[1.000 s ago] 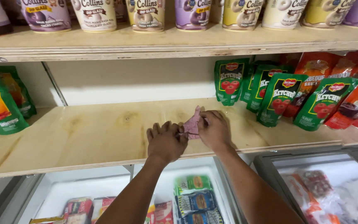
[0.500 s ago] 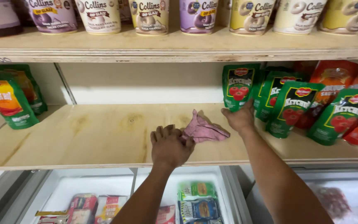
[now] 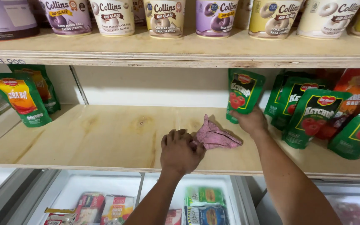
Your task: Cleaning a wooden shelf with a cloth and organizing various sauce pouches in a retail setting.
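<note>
Plywood shelf (image 3: 105, 137), left hand (image 3: 180, 152) on pink cloth (image 3: 215, 136), right hand (image 3: 251, 121) gripping green pouch (image 3: 243, 95)

Middle plywood shelf (image 3: 105, 137), bare wood with visible knots. On it: a crumpled pink cloth (image 3: 215, 135) near the front edge, green ketchup pouches (image 3: 313, 116) standing at right, and an upright green-and-yellow pouch (image 3: 21, 100) at far left.
</note>
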